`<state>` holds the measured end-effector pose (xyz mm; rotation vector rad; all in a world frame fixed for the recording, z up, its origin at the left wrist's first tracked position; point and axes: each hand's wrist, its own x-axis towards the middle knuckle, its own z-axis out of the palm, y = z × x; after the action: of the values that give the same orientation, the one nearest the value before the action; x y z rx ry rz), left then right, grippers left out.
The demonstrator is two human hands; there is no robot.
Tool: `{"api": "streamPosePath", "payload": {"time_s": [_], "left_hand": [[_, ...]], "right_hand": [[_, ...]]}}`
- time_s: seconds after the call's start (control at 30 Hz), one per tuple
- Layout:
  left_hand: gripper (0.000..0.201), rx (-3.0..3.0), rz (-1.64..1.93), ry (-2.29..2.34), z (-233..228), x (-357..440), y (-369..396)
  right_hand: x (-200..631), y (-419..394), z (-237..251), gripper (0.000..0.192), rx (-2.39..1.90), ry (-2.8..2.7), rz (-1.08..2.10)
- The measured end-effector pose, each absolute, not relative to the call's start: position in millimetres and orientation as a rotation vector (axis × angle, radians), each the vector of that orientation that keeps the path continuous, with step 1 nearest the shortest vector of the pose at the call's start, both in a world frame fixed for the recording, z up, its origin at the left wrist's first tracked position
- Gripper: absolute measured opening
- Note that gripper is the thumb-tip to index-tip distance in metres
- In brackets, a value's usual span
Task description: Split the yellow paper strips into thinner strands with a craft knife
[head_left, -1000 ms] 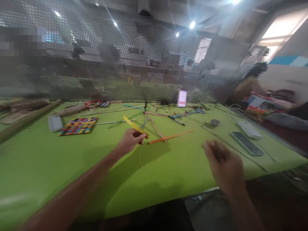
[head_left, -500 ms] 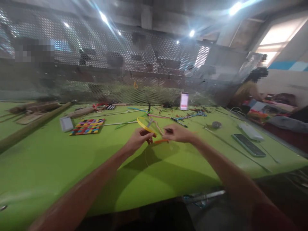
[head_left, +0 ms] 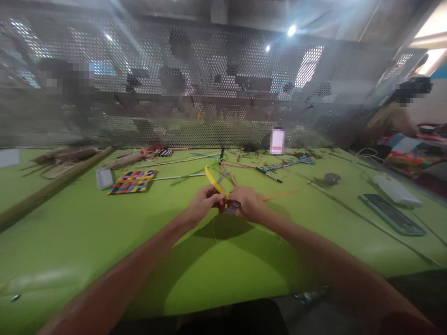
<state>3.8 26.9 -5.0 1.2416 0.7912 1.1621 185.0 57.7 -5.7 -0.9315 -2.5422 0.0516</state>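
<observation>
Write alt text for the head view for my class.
A person's left hand holds a yellow strip beside their right hand above a green table. A multicoloured woven panel lies to the left, a smartphone to the right.

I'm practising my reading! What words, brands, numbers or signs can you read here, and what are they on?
No text can be read.
Lit upright screen: too blurred to read.
Pen: any marking is too small.
Dark phone lying at right: no readable text.
</observation>
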Motion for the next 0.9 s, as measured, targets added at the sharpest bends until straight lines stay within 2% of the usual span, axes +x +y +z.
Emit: {"api": "streamPosePath", "payload": {"time_s": [0.3, 0.5, 0.9], "left_hand": [[0.013, 1.254, 1.204, 0.799, -10.4, -2.9, 31.6], [0.015, 1.274, 1.28, 0.814, -7.6, -2.7, 32.4], [0.01, 1.411, 1.491, 0.973, -9.9, 7.4, 26.5]], "right_hand": [[184.2, 50.8, -1.4, 0.011, -0.905, -2.453, 0.09], [182.6, 45.6, 5.5, 0.011, -0.909, -2.344, 0.483], [179.0, 48.2, -3.9, 0.023, -0.951, -2.282, 0.342]]}}
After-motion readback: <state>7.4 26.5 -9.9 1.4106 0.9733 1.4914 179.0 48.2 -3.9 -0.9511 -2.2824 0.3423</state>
